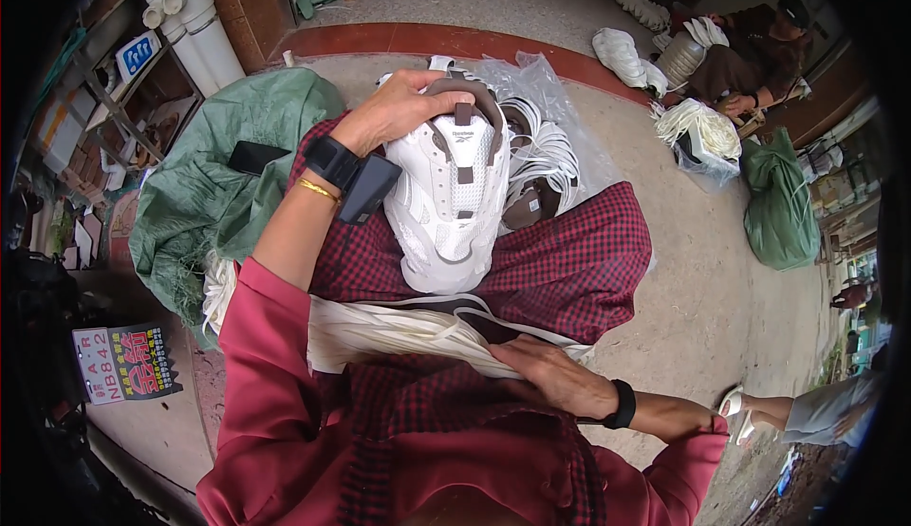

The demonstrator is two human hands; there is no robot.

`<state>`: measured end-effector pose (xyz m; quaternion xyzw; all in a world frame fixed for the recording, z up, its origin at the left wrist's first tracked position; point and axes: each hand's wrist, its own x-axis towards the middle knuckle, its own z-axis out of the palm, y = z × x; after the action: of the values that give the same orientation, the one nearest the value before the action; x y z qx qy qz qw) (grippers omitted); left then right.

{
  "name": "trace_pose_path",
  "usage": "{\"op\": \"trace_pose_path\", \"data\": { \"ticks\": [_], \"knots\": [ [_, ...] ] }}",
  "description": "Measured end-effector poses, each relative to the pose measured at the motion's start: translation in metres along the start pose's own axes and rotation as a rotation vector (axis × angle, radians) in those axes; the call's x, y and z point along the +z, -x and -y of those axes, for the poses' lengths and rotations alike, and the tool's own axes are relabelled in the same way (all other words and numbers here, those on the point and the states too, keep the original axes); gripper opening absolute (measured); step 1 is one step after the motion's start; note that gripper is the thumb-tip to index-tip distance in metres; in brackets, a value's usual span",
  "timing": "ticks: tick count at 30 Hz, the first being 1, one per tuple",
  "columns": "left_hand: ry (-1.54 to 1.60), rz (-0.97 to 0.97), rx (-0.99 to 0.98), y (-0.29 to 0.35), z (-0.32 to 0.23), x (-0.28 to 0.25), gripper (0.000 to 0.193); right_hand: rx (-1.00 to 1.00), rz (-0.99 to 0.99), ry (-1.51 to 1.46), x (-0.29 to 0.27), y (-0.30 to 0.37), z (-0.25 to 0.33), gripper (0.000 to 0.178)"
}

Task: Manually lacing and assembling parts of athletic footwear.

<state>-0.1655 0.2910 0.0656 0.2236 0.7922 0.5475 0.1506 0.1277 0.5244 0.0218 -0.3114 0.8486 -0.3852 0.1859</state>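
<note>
One green woven sack (180, 213) bulges at my left, the largest thing near me. One red-and-black checked apron (579, 255) spreads over my lap, and one clear plastic bag (593, 122) lies crumpled beyond it. On the apron, straight ahead of me, sits one white sneaker (444, 217), toe toward me. Across my lap, nearer my body, runs one thick bundle of cream laces (380, 331), its strands too many to count; a coil of white laces (552, 151) lies just beside the sneaker, on its right. My left hand (403, 106) grasps the sneaker's collar, fingers bent over it and thumb against the tongue. My right hand (555, 374) lies low on the bundle, fingers close together and nearly straight; I cannot tell whether they pinch a strand. One black phone (254, 158) rests on the sack. One gold bracelet (320, 190) circles my left wrist.
</note>
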Motion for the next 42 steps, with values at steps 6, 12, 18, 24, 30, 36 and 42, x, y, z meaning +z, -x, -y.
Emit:
{"op": "trace_pose_path", "data": {
  "ticks": [6, 12, 18, 24, 30, 36, 42],
  "knots": [
    [0.039, -0.003, 0.055, 0.003, 0.004, -0.002, 0.038, 0.076, 0.020, -0.173, -0.026, 0.014, 0.019, 0.045],
    [-0.133, -0.004, 0.123, 0.005, -0.001, -0.006, 0.049, 0.067, -0.222, 0.144, -0.060, -0.014, -0.009, 0.017],
    [-0.267, -0.106, 0.257, 0.049, -0.021, -0.026, 0.065, -0.134, -0.185, 0.180, -0.037, -0.075, -0.015, 0.013],
    [-0.388, 0.002, 0.161, 0.114, -0.071, -0.079, 0.050, -0.310, -0.055, 0.244, -0.014, -0.126, -0.008, 0.030],
    [-0.569, -0.013, -0.023, 0.173, -0.126, -0.147, 0.051, -0.451, -0.011, 0.124, -0.009, -0.136, -0.015, 0.031],
    [-0.535, -0.333, -0.376, 0.220, -0.212, -0.168, 0.052, -0.349, 0.032, 0.000, -0.041, -0.114, 0.005, 0.019],
    [-0.517, -0.382, -0.443, 0.269, -0.203, -0.196, 0.044, -0.262, 0.152, -0.116, -0.063, -0.095, 0.007, 0.020]
  ]
}}
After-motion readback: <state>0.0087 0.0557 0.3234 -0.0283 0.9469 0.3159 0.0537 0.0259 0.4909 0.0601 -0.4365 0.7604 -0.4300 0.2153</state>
